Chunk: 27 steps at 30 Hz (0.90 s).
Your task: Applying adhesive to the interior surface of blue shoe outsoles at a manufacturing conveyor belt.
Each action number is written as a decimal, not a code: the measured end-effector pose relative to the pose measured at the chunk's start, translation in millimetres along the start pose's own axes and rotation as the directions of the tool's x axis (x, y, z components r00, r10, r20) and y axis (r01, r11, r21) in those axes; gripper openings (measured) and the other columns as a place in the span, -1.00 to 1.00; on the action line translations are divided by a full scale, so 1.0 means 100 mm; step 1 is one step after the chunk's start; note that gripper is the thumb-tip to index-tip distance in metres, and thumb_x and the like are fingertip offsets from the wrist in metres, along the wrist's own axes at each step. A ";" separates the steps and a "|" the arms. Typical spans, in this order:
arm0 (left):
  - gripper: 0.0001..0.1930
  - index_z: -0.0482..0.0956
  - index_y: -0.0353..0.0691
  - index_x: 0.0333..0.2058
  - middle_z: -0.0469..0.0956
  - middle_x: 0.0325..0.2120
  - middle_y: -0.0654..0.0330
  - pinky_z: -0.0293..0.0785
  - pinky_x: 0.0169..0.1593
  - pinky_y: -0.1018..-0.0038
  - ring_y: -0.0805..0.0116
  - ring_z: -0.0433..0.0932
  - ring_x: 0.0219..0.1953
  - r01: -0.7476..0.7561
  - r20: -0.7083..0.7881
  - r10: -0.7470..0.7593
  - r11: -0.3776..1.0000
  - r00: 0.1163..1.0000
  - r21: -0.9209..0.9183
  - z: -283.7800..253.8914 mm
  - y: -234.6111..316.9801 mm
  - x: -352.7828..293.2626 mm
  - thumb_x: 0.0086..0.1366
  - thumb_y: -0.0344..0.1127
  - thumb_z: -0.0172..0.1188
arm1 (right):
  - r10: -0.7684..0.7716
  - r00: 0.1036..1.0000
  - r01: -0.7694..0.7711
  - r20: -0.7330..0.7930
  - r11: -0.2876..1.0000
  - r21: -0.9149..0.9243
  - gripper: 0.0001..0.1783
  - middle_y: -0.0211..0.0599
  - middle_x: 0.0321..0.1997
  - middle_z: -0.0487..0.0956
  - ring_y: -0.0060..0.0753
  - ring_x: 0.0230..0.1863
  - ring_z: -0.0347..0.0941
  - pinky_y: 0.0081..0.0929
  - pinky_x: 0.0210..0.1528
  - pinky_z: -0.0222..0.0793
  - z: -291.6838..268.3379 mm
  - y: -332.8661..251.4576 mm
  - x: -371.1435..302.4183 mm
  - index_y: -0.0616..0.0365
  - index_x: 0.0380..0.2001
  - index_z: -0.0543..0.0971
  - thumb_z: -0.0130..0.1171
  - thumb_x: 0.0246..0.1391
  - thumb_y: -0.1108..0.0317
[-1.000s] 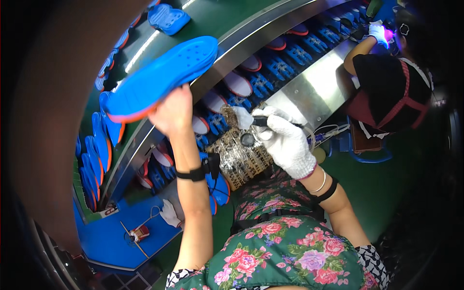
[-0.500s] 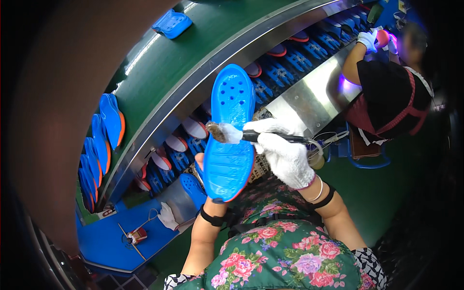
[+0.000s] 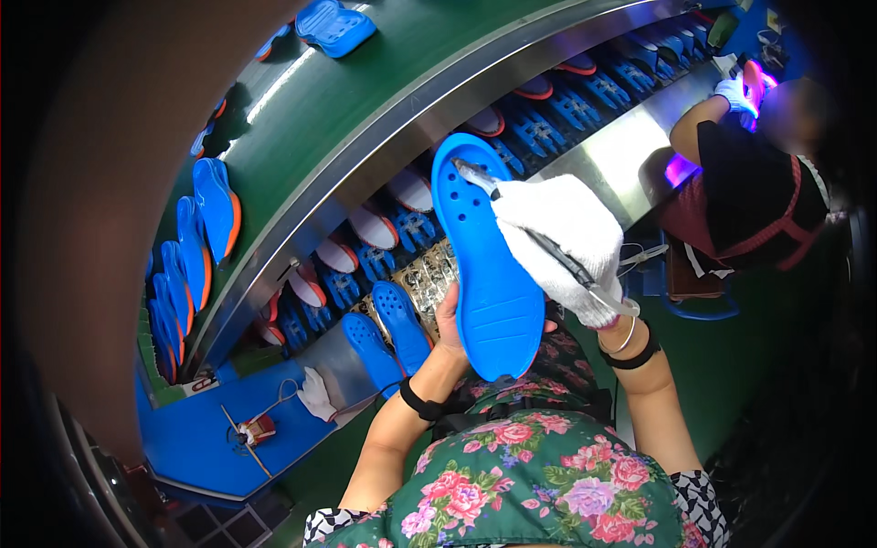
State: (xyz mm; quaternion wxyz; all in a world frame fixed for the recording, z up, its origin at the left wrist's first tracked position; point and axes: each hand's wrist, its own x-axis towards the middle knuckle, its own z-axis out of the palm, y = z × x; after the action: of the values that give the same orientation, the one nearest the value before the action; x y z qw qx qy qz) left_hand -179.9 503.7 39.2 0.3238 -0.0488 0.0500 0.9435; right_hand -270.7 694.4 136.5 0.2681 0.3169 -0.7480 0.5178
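Observation:
A blue shoe sole (image 3: 498, 301) with small round holes near its far end is held up in front of me, tilted slightly. My left hand (image 3: 448, 320), bare, grips it from beneath; the thumb shows at its left edge and fingertips at its right, the rest hidden. My right hand (image 3: 562, 242), in a white knit glove, is closed round the dark handle of a brush (image 3: 473, 173). The bristles touch the sole by the holes. Two more blue soles (image 3: 399, 320) lie just left of the held one, near my left wrist.
A green belt (image 3: 301, 137) behind a metal rail carries several blue soles with orange edges. Below the rail, blue racks (image 3: 539, 132) alternate with pale-bottomed shoe parts. A blue table (image 3: 183, 447) holds a white glove (image 3: 316, 395). A co-worker (image 3: 754, 183) sits at the right.
The held sole has moved right and tilted. My right hand has carried the brush from the sole's middle up to its holed end. A second resting sole now shows beside the first.

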 end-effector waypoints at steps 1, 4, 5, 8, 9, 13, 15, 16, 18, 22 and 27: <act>0.09 -0.02 -0.04 0.51 0.15 0.44 -0.11 0.14 0.30 -0.49 -0.35 0.26 0.36 0.034 -0.083 -0.019 0.982 0.996 0.183 -0.07 0.00 -0.04 0.19 0.44 0.19 | -0.038 0.999 0.038 -0.001 0.999 -0.039 -0.65 -0.13 -0.11 0.72 -0.11 -0.12 0.65 -0.28 -0.12 0.55 0.00 0.00 0.03 0.26 -0.15 0.70 0.38 -0.10 0.55; 0.05 0.03 -0.03 0.50 0.16 0.45 -0.02 0.18 0.36 -0.34 -0.26 0.30 0.36 0.033 -0.145 0.006 0.963 0.989 0.269 -0.08 0.02 -0.09 0.19 0.39 0.20 | -0.058 0.997 0.061 0.051 0.996 -0.064 -0.62 -0.16 -0.10 0.72 -0.13 -0.13 0.65 -0.26 -0.11 0.55 0.03 -0.08 -0.01 0.23 -0.12 0.72 0.38 -0.10 0.51; 0.03 0.05 -0.02 0.49 0.16 0.45 0.00 0.19 0.38 -0.28 -0.23 0.31 0.36 0.030 -0.209 0.064 0.910 0.976 0.414 -0.06 0.03 -0.09 0.20 0.38 0.20 | -0.053 0.997 0.057 0.064 0.996 -0.070 -0.62 -0.18 -0.10 0.73 -0.14 -0.13 0.66 -0.25 -0.10 0.55 0.08 -0.11 -0.06 0.19 -0.11 0.73 0.38 -0.09 0.49; -0.05 0.12 -0.06 0.47 0.22 0.42 -0.03 0.20 0.41 -0.19 -0.15 0.31 0.38 -0.129 -0.184 0.168 0.969 0.968 0.210 -0.46 0.02 -0.22 0.24 0.31 0.16 | -0.090 0.990 0.092 0.111 0.996 -0.010 -0.60 -0.22 -0.09 0.73 -0.18 -0.12 0.66 -0.26 -0.10 0.57 0.11 -0.18 -0.09 0.12 -0.08 0.73 0.36 -0.08 0.49; -0.10 0.14 -0.11 0.46 0.28 0.39 -0.06 0.20 0.41 -0.19 -0.15 0.33 0.36 -0.197 -0.087 0.191 0.978 0.978 -0.065 -0.49 0.02 -0.21 0.28 0.25 0.14 | -0.085 0.982 0.072 0.168 0.994 0.082 -0.56 -0.20 -0.05 0.71 -0.18 -0.09 0.64 -0.25 -0.09 0.58 0.06 -0.18 -0.10 0.15 -0.04 0.71 0.34 -0.08 0.50; -0.11 0.18 -0.11 0.44 0.33 0.35 -0.05 0.26 0.39 -0.15 -0.11 0.38 0.33 -0.110 0.135 0.115 0.993 0.984 -0.043 -0.27 -0.01 -0.13 0.27 0.25 0.18 | 0.026 0.999 -0.029 0.039 0.996 0.090 -0.60 -0.21 -0.02 0.72 -0.14 -0.06 0.65 -0.26 -0.06 0.58 0.00 -0.14 -0.12 0.18 -0.07 0.72 0.34 -0.07 0.51; -0.10 0.18 -0.11 0.44 0.34 0.35 -0.05 0.25 0.39 -0.14 -0.11 0.38 0.33 -0.151 -0.042 0.157 0.983 0.987 0.107 -0.35 0.05 -0.19 0.26 0.26 0.18 | -0.075 0.996 0.076 0.044 0.997 -0.030 -0.61 -0.20 -0.04 0.72 -0.15 -0.08 0.65 -0.27 -0.08 0.58 0.15 -0.17 -0.18 0.19 -0.07 0.72 0.34 -0.07 0.51; -0.09 0.18 -0.11 0.44 0.34 0.35 -0.05 0.24 0.40 -0.13 -0.11 0.38 0.33 -0.160 -0.199 0.214 0.953 0.956 0.256 -0.35 0.06 -0.19 0.26 0.27 0.19 | -0.073 0.997 0.073 0.004 0.997 0.000 -0.63 -0.20 -0.13 0.73 -0.17 -0.16 0.65 -0.29 -0.11 0.56 0.24 -0.22 -0.20 0.12 -0.14 0.74 0.40 -0.12 0.54; -0.07 0.17 -0.10 0.45 0.33 0.36 -0.02 0.23 0.41 -0.11 -0.09 0.36 0.35 -0.219 -0.117 0.235 0.966 0.965 0.136 -0.35 0.06 -0.16 0.25 0.29 0.20 | -0.011 0.998 0.001 0.061 0.987 0.163 -0.69 -0.18 -0.17 0.74 -0.19 -0.20 0.66 -0.30 -0.15 0.57 0.18 -0.29 -0.20 0.13 -0.19 0.75 0.41 -0.10 0.54; -0.07 0.08 0.02 0.49 0.17 0.46 0.09 0.01 0.48 -0.14 -0.08 0.16 0.46 -0.210 0.146 0.245 0.953 0.959 -0.217 -0.32 0.18 -0.09 0.31 0.44 0.00 | 0.209 0.974 -0.182 -0.092 0.953 0.240 -0.72 -0.14 -0.21 0.73 -0.16 -0.22 0.67 -0.29 -0.15 0.58 0.26 -0.10 -0.29 0.15 -0.24 0.76 0.41 -0.12 0.54; 0.16 -0.10 -0.15 0.50 0.09 0.45 -0.14 0.11 0.46 -0.10 -0.16 0.18 0.44 -0.251 -0.007 0.270 0.905 0.963 0.342 -0.01 0.16 0.10 0.18 0.49 0.14 | 0.127 0.989 -0.113 -0.079 0.981 0.156 -0.69 -0.20 -0.13 0.73 -0.20 -0.12 0.68 -0.26 0.01 0.57 0.48 -0.40 -0.46 0.09 -0.14 0.75 0.38 -0.04 0.49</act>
State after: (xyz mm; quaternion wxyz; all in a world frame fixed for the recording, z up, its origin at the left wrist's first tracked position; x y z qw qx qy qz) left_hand -197.8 496.7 37.5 0.1969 -0.0108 0.2259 0.9540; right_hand -214.2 647.3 112.2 0.2447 0.2672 -0.7119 0.6016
